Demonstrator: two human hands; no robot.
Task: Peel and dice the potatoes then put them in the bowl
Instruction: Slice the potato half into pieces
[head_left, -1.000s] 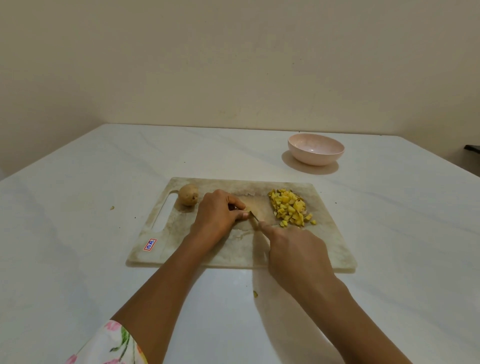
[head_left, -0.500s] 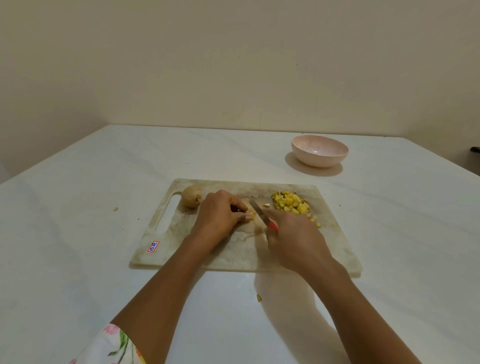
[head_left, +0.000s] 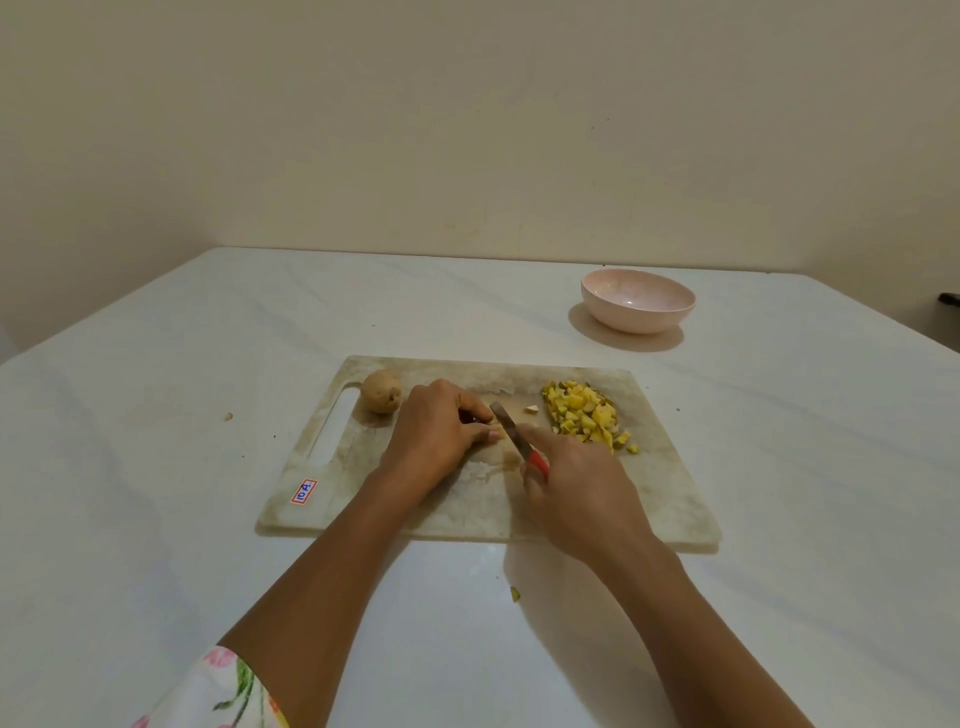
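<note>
**Knife down on the board, bowl waiting at the back**

A worn, pale cutting board (head_left: 665, 499) lies on the white surface (head_left: 156, 519) in the middle of the frame, its handle slot towards the left. Both hands work over its centre.

The right hand (head_left: 576, 483) is closed around the red handle of a small knife (head_left: 511, 431). The forefinger lies along the top, and the blade slants up and to the left, its tip close to the other hand's knuckles.

The left hand (head_left: 441, 431) sits just left of the blade with its fingers curled down onto the board. The fingers hide whatever is under them, so I cannot tell whether they hold a piece there.

A whole unpeeled potato (head_left: 382, 391) rests on the board's upper left, beside the handle slot and just clear of the left hand. A heap of yellow diced potato (head_left: 584, 415) lies on the board's upper right, right of the blade. One pale offcut (head_left: 531, 409) sits between the blade and the heap.

The pink bowl (head_left: 638, 300) stands on the surface in the upper right, well apart from the board, with nothing visible inside.

A red and blue sticker (head_left: 304, 491) marks the board's lower left corner. A small scrap (head_left: 515, 594) lies on the surface below the board, between the two forearms. A floral sleeve (head_left: 218, 691) shows at the bottom left edge.
</note>
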